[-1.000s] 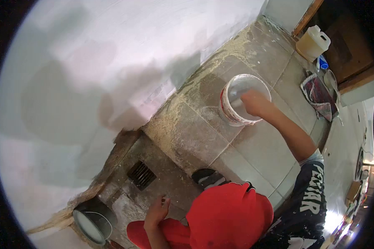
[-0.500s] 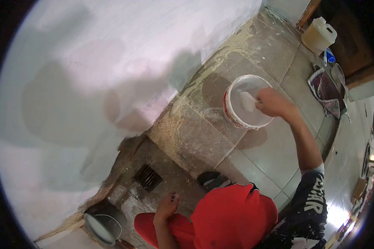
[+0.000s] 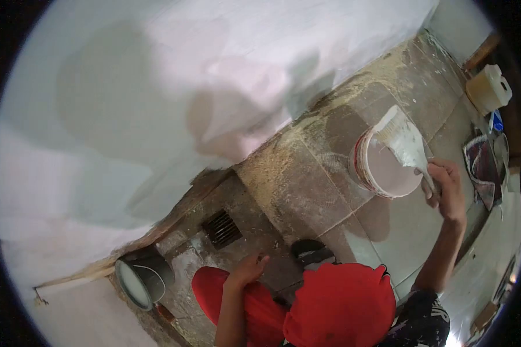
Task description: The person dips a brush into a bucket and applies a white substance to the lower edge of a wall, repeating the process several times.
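Observation:
My right hand (image 3: 446, 186) is closed round the handle of a wide paintbrush (image 3: 404, 139). The brush is coated in white and held over the rim of a white bucket (image 3: 360, 165) with red marks on its side, its bristles pointing up and away from me. Pale, whitish liquid (image 3: 391, 168) fills part of the bucket. My left hand (image 3: 250, 269) rests by my red-clothed leg, loosely curled with a small gap between the fingertips. Nothing shows in it.
A white-painted wall (image 3: 156, 115) runs along the left, with yellowish debris (image 3: 272, 170) at its foot. A floor drain (image 3: 221, 228) and a dark bucket (image 3: 147, 276) lie near my left side. At far right are a plastic jug (image 3: 487, 89) and a crumpled cloth (image 3: 481, 170).
My right hand has lifted the paintbrush out of the bucket and drawn back toward the right. The brush, earlier inside the bucket, now shows fully. The view has shifted; my left hand stays by my leg.

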